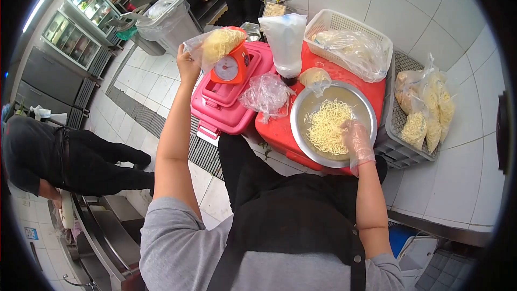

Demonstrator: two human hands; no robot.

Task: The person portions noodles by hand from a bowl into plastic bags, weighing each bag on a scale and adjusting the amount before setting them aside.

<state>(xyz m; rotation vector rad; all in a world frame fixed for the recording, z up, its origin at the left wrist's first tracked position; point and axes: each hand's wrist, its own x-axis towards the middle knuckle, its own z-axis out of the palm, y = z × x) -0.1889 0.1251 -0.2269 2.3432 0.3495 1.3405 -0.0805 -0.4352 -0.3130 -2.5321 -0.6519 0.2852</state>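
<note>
My left hand (187, 64) is closed on the open end of a clear plastic bag (200, 48). Pale yellow noodles (222, 44) fill the bag, which rests on top of an orange dial scale (228, 67). The scale stands on a pink lidded box (226, 109). In a clear plastic glove, my right hand (356, 141) reaches into a wide metal bowl (371, 116). Its fingers curl against the loose noodles (329, 124) there, and the fingertips are partly hidden. A small tied-looking bag of noodles (315, 79) lies on the bowl's far rim.
Crumpled plastic bags (266, 95) and a white plastic-wrapped stack (284, 43) stand between scale and bowl. Behind is a white basket (385, 48) with a bag; at right, a grey crate (412, 156) holds bagged noodles (431, 110). A person (75, 151) works at far left.
</note>
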